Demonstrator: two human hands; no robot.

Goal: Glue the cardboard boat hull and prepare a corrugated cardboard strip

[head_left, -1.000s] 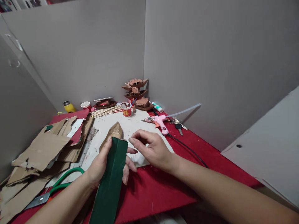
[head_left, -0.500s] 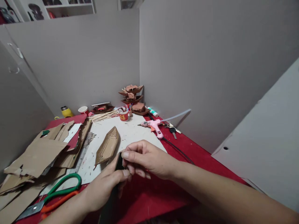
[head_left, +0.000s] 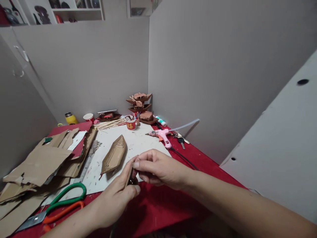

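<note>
Left hand: the left hand (head_left: pixel 115 195) is clamped on a cardboard strip (head_left: pixel 129 176), thumb on the near side and fingers behind
Right hand: the right hand (head_left: pixel 158 169) has its thumb and bent forefinger pinched on the strip's upper end, the other fingers curled below
Cardboard strip: between the two hands, turned edge-on, in front of the near edge of the white sheet (head_left: pixel 141 147); most of its length is hidden by the left hand
Boat hull: an open brown boat hull (head_left: pixel 114 155) lies on the white sheet just beyond the left hand, touched by neither hand
Scissors: scissors (head_left: pixel 51 208) with one green and one orange handle lie near the left forearm, beside the cardboard pile (head_left: pixel 42 162)
Glue gun: a pink glue gun (head_left: pixel 163 136) lies beyond the right hand, nozzle to the left, a pale glue stick (head_left: pixel 185 125) jutting from its back
Keys: a bunch of keys (head_left: pixel 182 142) rests near the glue gun on the red cloth of the table (head_left: pixel 158 215)
Cups: a red cup (head_left: pixel 130 124) with a gold character stands at the back of the sheet; a second cup (head_left: pixel 88 117) stands farther left, near the yellow bottle (head_left: pixel 71 119)
Sticks: thin wooden sticks (head_left: pixel 110 124) lie in a loose bundle between the cups
Finished-looking boats: stacked model boats (head_left: pixel 139 103) stand in the corner by the grey panels (head_left: pixel 198 66)
</note>
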